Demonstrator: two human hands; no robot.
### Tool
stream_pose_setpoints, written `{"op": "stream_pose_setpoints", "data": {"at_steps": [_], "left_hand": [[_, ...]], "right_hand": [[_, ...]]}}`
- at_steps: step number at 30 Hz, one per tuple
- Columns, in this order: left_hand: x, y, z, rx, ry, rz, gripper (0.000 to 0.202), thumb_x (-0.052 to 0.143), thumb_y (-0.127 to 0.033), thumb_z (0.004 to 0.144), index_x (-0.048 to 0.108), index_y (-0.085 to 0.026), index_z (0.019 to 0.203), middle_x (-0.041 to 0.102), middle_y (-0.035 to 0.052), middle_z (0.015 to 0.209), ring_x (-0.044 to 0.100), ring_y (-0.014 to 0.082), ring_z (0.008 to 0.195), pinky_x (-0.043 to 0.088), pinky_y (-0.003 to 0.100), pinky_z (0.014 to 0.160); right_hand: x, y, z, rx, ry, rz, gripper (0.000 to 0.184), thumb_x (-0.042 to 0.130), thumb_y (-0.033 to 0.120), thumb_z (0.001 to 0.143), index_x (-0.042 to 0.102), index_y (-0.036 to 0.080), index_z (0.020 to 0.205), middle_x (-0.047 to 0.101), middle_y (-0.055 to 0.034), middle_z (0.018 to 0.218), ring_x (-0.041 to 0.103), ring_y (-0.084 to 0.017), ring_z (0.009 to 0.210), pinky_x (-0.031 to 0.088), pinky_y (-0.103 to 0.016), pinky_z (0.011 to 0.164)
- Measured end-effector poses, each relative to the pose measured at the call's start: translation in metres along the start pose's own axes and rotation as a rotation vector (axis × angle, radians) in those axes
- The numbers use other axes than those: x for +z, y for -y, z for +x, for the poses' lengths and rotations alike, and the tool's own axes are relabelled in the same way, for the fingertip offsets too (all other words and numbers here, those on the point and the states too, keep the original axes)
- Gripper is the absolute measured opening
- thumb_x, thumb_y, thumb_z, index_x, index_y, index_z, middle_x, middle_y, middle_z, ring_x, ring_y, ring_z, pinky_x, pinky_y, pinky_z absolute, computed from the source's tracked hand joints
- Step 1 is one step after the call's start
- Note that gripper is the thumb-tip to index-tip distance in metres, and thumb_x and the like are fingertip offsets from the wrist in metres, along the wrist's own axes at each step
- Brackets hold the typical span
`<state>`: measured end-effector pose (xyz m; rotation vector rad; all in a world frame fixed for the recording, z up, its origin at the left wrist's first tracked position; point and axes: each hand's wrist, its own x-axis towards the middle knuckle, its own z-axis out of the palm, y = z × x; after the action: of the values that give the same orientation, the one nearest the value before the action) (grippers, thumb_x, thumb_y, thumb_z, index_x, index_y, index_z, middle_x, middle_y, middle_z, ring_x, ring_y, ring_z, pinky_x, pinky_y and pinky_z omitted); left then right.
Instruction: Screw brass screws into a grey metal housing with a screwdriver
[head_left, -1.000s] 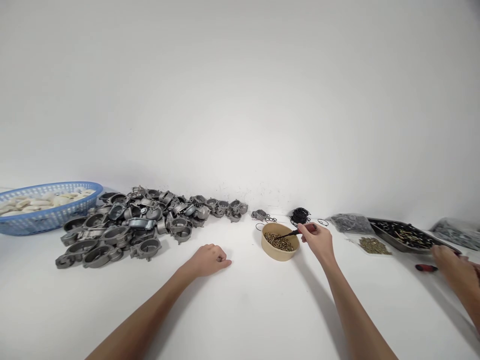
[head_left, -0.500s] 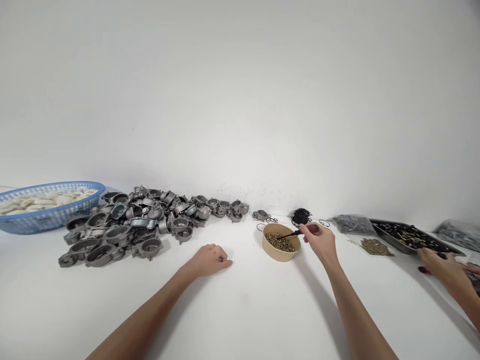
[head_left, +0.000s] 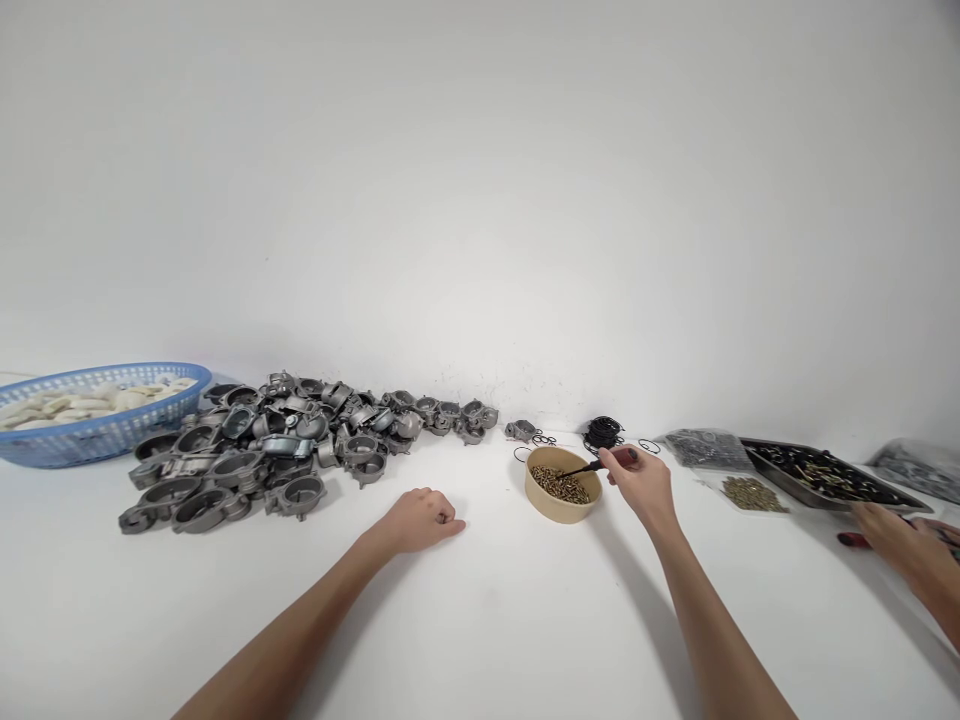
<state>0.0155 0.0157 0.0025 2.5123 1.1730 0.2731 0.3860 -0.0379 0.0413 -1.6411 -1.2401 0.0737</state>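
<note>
My right hand [head_left: 639,485] grips the red-and-black handle of a screwdriver [head_left: 621,458]. Its dark shaft slants down to the left, with the tip among brass-coloured screws [head_left: 562,487] in a round tan bowl [head_left: 564,511]. To the left of the bowl, my left hand [head_left: 420,520] rests on the white table, fingers curled in and thumb pointing right. What it holds, if anything, is hidden. Beyond that hand lies a heap of grey metal housings [head_left: 292,450] with round openings. Behind the bowl sit a single housing [head_left: 520,430] and a stack of black rings [head_left: 602,432].
At far left stands a blue basket [head_left: 112,435] of whitish pieces. On the right are a bag of dark parts [head_left: 707,448], a flat bag of brass screws [head_left: 754,494] and a black tray [head_left: 795,484]. A co-worker's hands [head_left: 900,540] work near a red-handled tool [head_left: 853,540].
My two hands, the screwdriver and the bowl keep nearly the same positions. The co-worker's hand has shifted slightly right, away from the tray.
</note>
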Motion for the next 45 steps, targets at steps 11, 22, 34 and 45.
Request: {"op": "stream_pose_setpoints", "data": {"at_steps": [11,22,34,45], "left_hand": [[-0.001,-0.001,0.0,-0.003,-0.001,-0.006,0.047,0.045,-0.041,0.086,0.018,-0.019,0.053,0.024,-0.0025,0.052,0.03,0.0157,0.056,0.031,0.029,0.068],[0.001,0.001,0.001,-0.009,-0.003,0.0,0.047,0.044,-0.042,0.086,0.018,-0.019,0.054,0.024,-0.0026,0.052,0.03,0.0154,0.056,0.03,0.029,0.068],[-0.002,-0.002,-0.001,-0.008,0.009,0.002,0.046,0.043,-0.043,0.087,0.021,-0.019,0.054,0.028,-0.0025,0.051,0.029,0.015,0.055,0.031,0.03,0.07],[-0.002,-0.002,-0.001,-0.009,0.003,0.002,0.046,0.043,-0.043,0.087,0.023,-0.019,0.053,0.031,-0.0021,0.052,0.032,0.0157,0.057,0.033,0.03,0.071]], "right_hand": [[0.001,0.007,-0.002,0.025,0.02,-0.003,0.028,0.068,0.048,0.075,0.07,0.021,0.073,0.071,-0.0032,0.057,0.067,-0.023,0.056,0.048,-0.031,0.062],[0.01,0.004,-0.004,-0.007,0.041,-0.006,0.026,0.064,0.048,0.079,0.065,0.022,0.075,0.072,-0.0032,0.064,0.068,-0.022,0.062,0.049,-0.032,0.067],[0.022,-0.005,-0.005,-0.03,0.079,-0.023,0.026,0.064,0.049,0.079,0.062,0.023,0.075,0.068,-0.0007,0.061,0.063,-0.021,0.061,0.047,-0.031,0.064],[0.031,0.002,-0.011,0.046,0.106,0.069,0.021,0.062,0.043,0.076,0.065,0.022,0.07,0.062,0.0018,0.048,0.06,-0.02,0.05,0.044,-0.029,0.055]]}}
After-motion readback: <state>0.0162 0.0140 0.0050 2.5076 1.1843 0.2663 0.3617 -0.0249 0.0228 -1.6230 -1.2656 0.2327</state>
